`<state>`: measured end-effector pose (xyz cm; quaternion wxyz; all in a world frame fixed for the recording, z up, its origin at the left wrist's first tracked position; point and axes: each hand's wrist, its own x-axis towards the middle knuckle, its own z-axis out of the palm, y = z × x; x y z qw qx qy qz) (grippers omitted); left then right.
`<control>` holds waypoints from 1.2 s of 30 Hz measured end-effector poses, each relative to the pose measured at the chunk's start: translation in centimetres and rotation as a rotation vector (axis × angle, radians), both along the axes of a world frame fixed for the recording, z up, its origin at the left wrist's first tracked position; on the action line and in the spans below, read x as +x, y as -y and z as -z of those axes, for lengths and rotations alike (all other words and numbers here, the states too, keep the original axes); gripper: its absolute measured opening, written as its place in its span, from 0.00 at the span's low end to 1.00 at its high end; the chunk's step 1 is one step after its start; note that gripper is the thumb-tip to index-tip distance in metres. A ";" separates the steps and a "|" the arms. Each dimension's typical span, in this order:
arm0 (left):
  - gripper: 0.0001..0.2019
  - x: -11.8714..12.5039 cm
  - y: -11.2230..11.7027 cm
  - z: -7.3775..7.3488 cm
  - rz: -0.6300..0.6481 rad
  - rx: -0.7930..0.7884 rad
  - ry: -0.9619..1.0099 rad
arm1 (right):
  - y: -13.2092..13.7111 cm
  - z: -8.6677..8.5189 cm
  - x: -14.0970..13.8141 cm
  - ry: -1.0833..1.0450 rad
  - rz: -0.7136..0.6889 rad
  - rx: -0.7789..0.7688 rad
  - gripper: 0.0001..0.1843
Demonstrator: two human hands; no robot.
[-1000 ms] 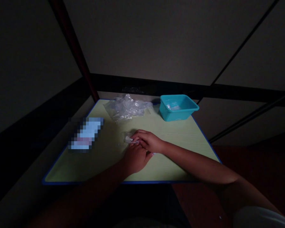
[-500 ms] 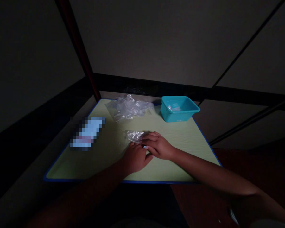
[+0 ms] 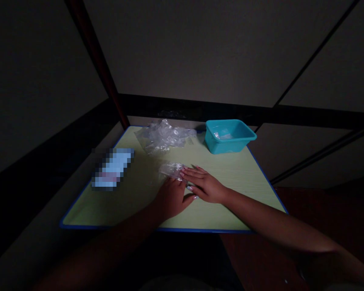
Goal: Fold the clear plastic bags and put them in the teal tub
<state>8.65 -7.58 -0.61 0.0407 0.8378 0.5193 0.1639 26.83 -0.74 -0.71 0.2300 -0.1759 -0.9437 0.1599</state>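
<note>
A small clear plastic bag (image 3: pixel 169 169) lies on the table (image 3: pixel 227 210) in front of my hands. My left hand (image 3: pixel 171 198) rests palm down at the bag's near edge, its thumb held out to the right and its fingertips partly hidden. From the right, my right hand (image 3: pixel 206 186) lies flat with fingers stretched out, the fingertips touching the bag's right end. Its thumb is close to my left thumb. Neither hand grips the bag.
A crumpled heap of clear plastic bags (image 3: pixel 165 136) sits at the back left of the table. At the back right stands a turquoise basin (image 3: pixel 227 146) with something clear inside. A blurred, bright phone-like object (image 3: pixel 113 167) lies by the left edge. Behind is a wall (image 3: pixel 194 56).
My right hand has shifted slightly right, its fingers straighter and flatter. The left hand has drawn slightly apart from it. The small bag looks flatter.
</note>
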 end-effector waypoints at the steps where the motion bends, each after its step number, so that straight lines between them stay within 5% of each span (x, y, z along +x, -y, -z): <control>1: 0.25 0.0 0.0 0.0 0.001 0.027 0.003 | 0.0 0.0 0.0 -0.005 0.001 0.004 0.27; 10: 0.26 -0.6 0.3 0.3 -0.023 0.056 -0.044 | -0.1 0.0 0.1 -0.009 -0.006 0.030 0.27; 19: 0.19 -4.7 0.1 -0.8 -0.053 0.142 0.044 | 0.0 0.1 0.1 0.059 -0.005 0.029 0.26; 27: 0.19 -5.2 -3.1 -2.3 -0.375 0.001 0.311 | 0.3 -0.2 -0.6 0.140 -0.019 0.070 0.27; 31: 0.16 -5.5 -3.8 -2.3 -0.401 -0.056 0.378 | 1.2 -1.0 -0.6 0.214 -0.004 0.116 0.27; 36: 0.16 -5.9 -3.4 -1.9 -0.406 -0.106 0.442 | 4.4 -2.0 -0.9 0.330 0.179 0.128 0.30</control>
